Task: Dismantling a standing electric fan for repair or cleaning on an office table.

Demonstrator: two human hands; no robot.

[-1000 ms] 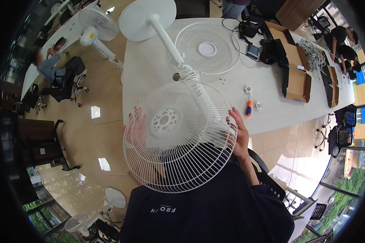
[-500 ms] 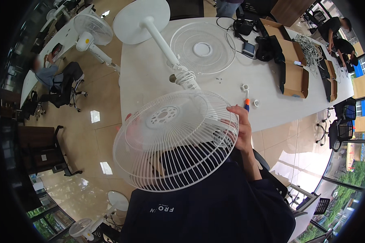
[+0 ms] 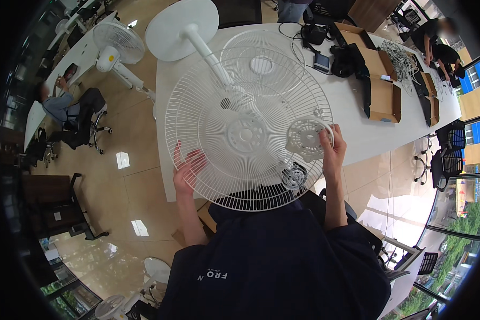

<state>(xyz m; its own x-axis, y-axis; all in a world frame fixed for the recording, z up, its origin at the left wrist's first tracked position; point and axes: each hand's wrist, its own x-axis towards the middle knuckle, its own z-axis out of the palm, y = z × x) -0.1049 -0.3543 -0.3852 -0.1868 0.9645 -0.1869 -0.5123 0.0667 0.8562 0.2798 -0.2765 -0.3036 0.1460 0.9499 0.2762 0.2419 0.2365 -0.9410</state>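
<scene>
A round white wire fan grille (image 3: 245,181) spans the space between my hands, held over the table's near edge. My left hand (image 3: 183,173) is closed on its left rim, with some fingers seen through the wires. At the opposite rim my right hand (image 3: 333,152) is closed, its thumb on a round, perforated white plastic cover (image 3: 306,136) and its palm by the grille rim. Through the lower right wires shows a fan motor part (image 3: 294,176). Behind the grille, a white fan stand (image 3: 205,50) with a round base (image 3: 181,26) is partly covered.
Another wire grille (image 3: 282,40) lies on the white table (image 3: 352,117). Black devices and cables (image 3: 317,34), open cardboard boxes (image 3: 384,104) and a tangle of cables (image 3: 400,61) are at the right. A standing fan (image 3: 117,50) and a seated person (image 3: 64,104) are at left.
The grille has turned from tilted to facing up, moving farther out over the table. My left hand has come into plain view, and the perforated cover now shows in my right hand.
</scene>
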